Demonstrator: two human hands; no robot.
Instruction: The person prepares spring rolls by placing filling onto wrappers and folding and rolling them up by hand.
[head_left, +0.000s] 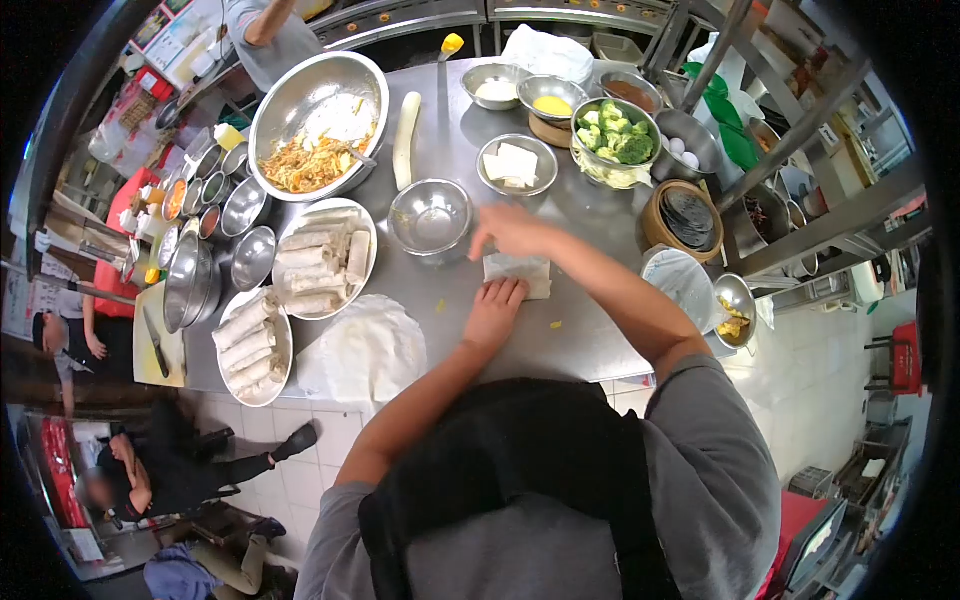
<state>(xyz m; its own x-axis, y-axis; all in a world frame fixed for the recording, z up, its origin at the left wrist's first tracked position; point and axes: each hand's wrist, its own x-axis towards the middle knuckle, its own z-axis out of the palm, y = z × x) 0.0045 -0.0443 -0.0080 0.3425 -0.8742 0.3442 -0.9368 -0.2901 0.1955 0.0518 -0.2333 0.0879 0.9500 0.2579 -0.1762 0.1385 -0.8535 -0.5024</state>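
Observation:
My left hand (496, 312) presses its fingers on the near side of a partly rolled spring roll (536, 285), holding it on the steel table. The thin, pale wrapper (515, 266) extends flat beyond those fingers. Above its far edge hovers my right hand (512, 232), fingers apart and pointing left and down, with nothing visible in them. Just left of that hand is a small metal bowl (430, 217) that looks nearly empty. A stack of round white wrappers (372, 345) lies left of my left forearm.
Finished rolls fill two oval plates (370, 262) (287, 375). A large bowl (262, 100) of shredded filling stands behind them, beside a long white vegetable (405, 140). Bowls of tofu (511, 166) and broccoli (632, 148) are at back right. A knife (158, 348) rests far left; other people are nearby.

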